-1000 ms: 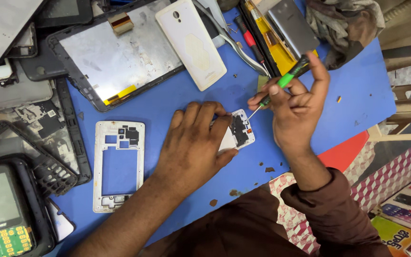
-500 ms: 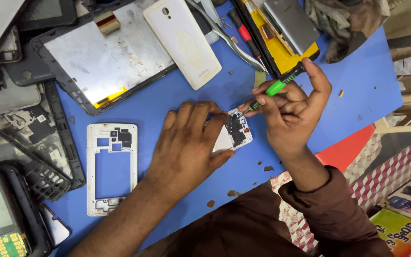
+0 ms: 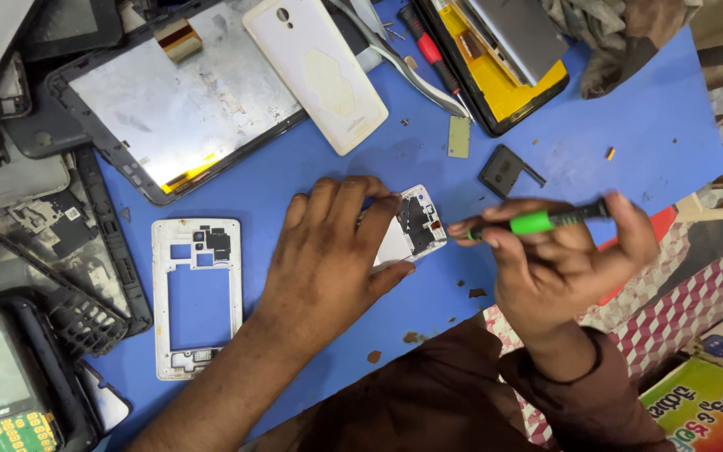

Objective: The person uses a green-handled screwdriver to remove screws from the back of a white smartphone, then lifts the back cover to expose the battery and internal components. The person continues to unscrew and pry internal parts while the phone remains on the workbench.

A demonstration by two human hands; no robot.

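The left hand (image 3: 328,264) lies flat on a small white phone body (image 3: 412,228) and presses it down on the blue mat (image 3: 629,125). Only the top end of the phone peeks out from under the fingers, with dark parts showing inside it. The right hand (image 3: 562,268) grasps a screwdriver with a green and black handle (image 3: 541,221), pinched between the thumb and the fingers.

Half a second ago the screwdriver stood slanted, with its tip down near the phone's open end. Now it lies almost level, and its tip end points at the phone from just beside it, not touching it (the tip itself is hard to see behind the fingertips). So the tool is off the phone for this moment, and I judge that the turning at that spot is paused or finished. The left hand keeps its place on the phone.

Other things lie around: a white phone frame (image 3: 197,297) to the left, a white back cover (image 3: 315,71) above, a big tablet shell (image 3: 177,105), a small dark square part (image 3: 505,172) and a red-handled screwdriver (image 3: 427,43)
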